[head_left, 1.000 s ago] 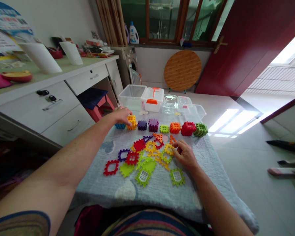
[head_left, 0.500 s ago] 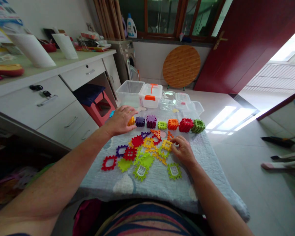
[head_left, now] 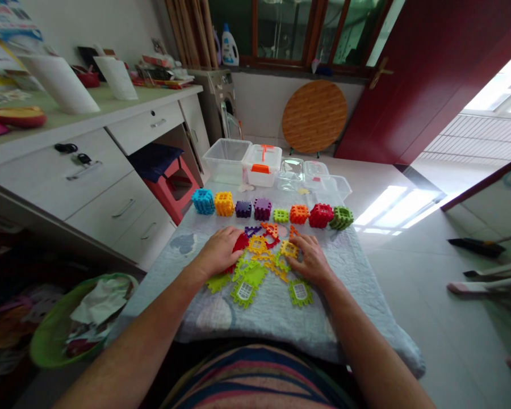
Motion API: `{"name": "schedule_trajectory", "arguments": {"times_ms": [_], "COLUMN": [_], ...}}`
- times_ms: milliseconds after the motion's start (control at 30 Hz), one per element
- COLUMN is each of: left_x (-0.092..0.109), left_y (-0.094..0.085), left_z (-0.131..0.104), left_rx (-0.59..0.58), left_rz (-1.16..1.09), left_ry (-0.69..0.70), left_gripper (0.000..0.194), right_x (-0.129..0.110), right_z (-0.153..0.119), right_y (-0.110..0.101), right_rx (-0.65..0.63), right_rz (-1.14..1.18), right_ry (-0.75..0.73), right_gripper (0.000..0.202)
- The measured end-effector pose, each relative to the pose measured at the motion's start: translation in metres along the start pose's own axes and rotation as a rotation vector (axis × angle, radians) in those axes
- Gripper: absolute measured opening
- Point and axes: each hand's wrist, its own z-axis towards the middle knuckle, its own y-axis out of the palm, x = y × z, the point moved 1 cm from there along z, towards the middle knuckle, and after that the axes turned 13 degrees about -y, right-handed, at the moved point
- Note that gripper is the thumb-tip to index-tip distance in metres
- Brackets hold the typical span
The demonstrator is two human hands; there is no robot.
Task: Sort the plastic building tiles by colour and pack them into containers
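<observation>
Loose plastic interlocking building pieces lie in a pile on the cloth-covered table. My left hand (head_left: pixel 222 250) rests over the pile's left side, fingers apart, at a red piece (head_left: pixel 241 242) that it partly covers. On the right side, my right hand (head_left: pixel 313 258) spreads thumb and fingers around the edge of a yellow window piece (head_left: pixel 289 248). Between the hands are another yellow window piece (head_left: pixel 258 245), a plain lime-green piece (head_left: pixel 254 273) and thin yellow pieces. Nearer me lie a green piece with a white window (head_left: pixel 244 292) and a similar green window piece (head_left: pixel 301 292).
Sorted stacks line the table behind the pile, from a blue stack (head_left: pixel 203 201) to a dark green stack (head_left: pixel 342 217). Clear plastic bins (head_left: pixel 227 162) and a lidded box with orange clips (head_left: pixel 262 166) stand at the far edge. A green basket (head_left: pixel 46 335) is at left.
My left hand has moved back from the stacks to the red pieces, uncovering the blue and yellow stacks. My right hand has shifted slightly left around the yellow window piece.
</observation>
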Motion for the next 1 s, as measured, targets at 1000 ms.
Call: {"name": "schedule_trajectory", "arguments": {"times_ms": [1000], "left_x": [0.002], "left_y": [0.001], "left_z": [0.009], "left_rx": [-0.052], "left_rz": [-0.894], "left_ry": [-0.151], "left_gripper": [0.044], "right_x": [0.012], "right_z": [-0.001], "right_y": [-0.011], "right_rx": [0.066], "right_rz": [0.194], "right_ry": [0.043], "right_gripper": [0.030]}}
